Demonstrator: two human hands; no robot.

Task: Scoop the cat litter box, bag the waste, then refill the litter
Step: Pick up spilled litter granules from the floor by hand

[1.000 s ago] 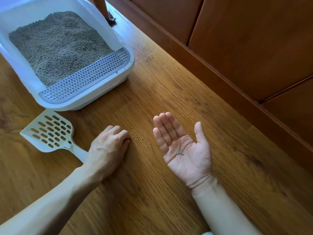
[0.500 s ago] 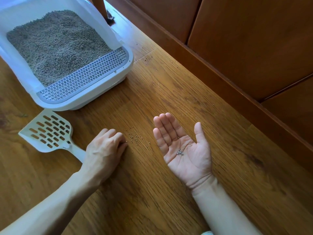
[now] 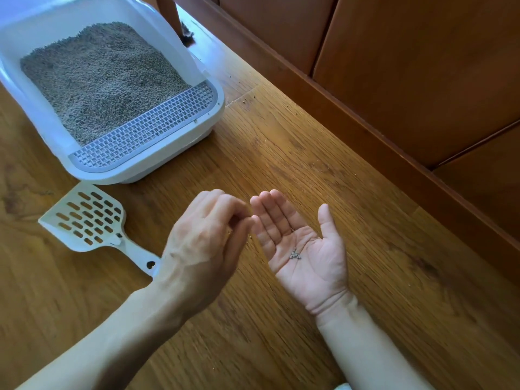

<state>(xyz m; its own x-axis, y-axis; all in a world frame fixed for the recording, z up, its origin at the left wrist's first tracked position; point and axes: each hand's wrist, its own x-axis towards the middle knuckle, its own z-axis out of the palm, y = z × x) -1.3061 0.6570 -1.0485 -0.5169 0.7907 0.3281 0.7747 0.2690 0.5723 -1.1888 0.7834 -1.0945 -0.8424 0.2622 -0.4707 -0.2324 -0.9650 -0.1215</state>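
A white litter box [image 3: 171,149] full of grey litter [image 3: 101,77] stands on the wooden floor at the upper left, with a grated step along its front. A white slotted scoop [image 3: 84,218] lies on the floor just in front of it. My right hand [image 3: 304,246] rests palm up and flat, with a small cluster of litter pellets [image 3: 295,254] in the palm. My left hand [image 3: 208,243] hovers beside it, fingers pinched together at the right hand's fingertips. What the pinch holds is hidden.
A dark wooden cabinet [image 3: 408,66] with a raised base runs diagonally along the right. A few stray pellets [image 3: 247,100] dot the floor [image 3: 309,164] near the box and the cabinet base. A furniture leg [image 3: 180,23] stands behind the box.
My left hand has lifted off the floor beside the scattered pellets and moved right, up to the fingertips of my right hand. My right hand has stayed in place.
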